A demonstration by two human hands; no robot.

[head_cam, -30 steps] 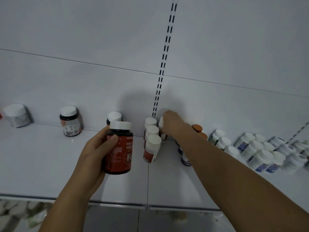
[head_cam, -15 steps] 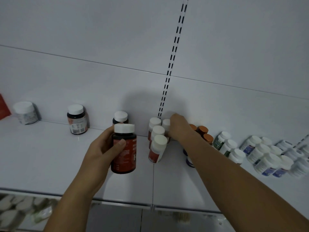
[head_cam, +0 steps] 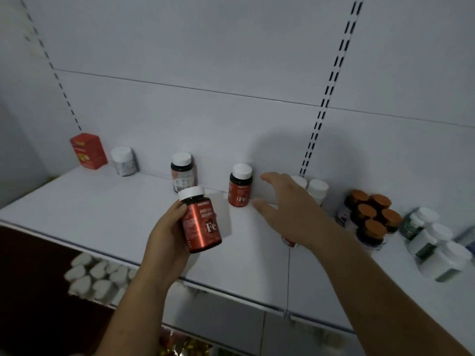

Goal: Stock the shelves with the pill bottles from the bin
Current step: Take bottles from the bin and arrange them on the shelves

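Right now the left hand (head_cam: 168,235) grips a red pill bottle (head_cam: 203,224), fingers curled round its side. The bottle's white cap is up and its long axis is tipped a little, the cap leaning left. It hangs above the shelf (head_cam: 102,214) rather than resting on it. The right hand (head_cam: 285,209) is open and holds nothing, its fingers straight and spread low over the shelf.

Between the two hands and a little beyond them, a matching red bottle (head_cam: 240,186) stands upright against the back wall. The right hand's thumb and forefinger are just beside it and do not seem to touch it.

The likely spot for the held bottle is next to or in front of this twin, a short way forward and to the right of the left hand. It would need righting before it goes down. The right hand is nearer the twin and could steady it.

Beyond the left hand stands a dark bottle (head_cam: 183,173). Orange-capped bottles (head_cam: 372,214) cluster to the right of the right hand. No bin is in view.
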